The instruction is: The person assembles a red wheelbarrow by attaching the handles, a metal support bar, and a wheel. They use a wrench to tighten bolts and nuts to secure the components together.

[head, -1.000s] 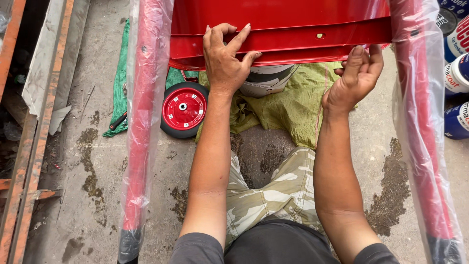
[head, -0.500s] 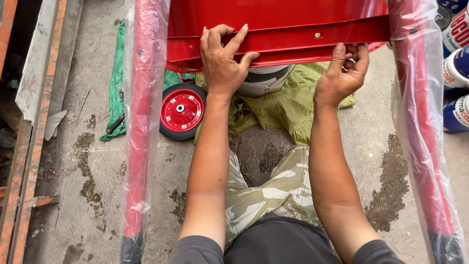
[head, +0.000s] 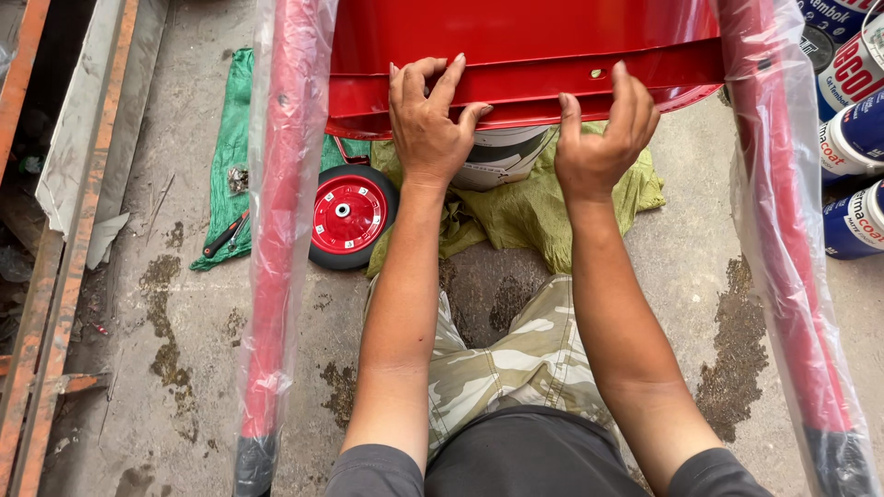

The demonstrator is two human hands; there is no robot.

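Note:
A red metal wheelbarrow tray (head: 525, 46) lies across the top of the head view, its folded rim facing me. My left hand (head: 428, 120) grips that rim, fingers curled over its top edge. My right hand (head: 603, 138) presses on the rim further right, fingers spread beside a small bolt hole. Two red handle tubes in clear plastic wrap run toward me, one at the left (head: 281, 221) and one at the right (head: 783, 230), both outside my arms.
A small wheel (head: 348, 216) with a red hub and black tyre lies on the concrete under the tray. Beside it are a white bucket (head: 502, 156), an olive cloth (head: 534, 212) and a green cloth (head: 226, 175) with tools. Paint cans (head: 852, 138) stand at right, rusty steel bars (head: 55, 276) at left.
My right hand has moved left and up from the tray's right corner onto the rim near the bolt hole. The left hand has kept its grip on the rim.

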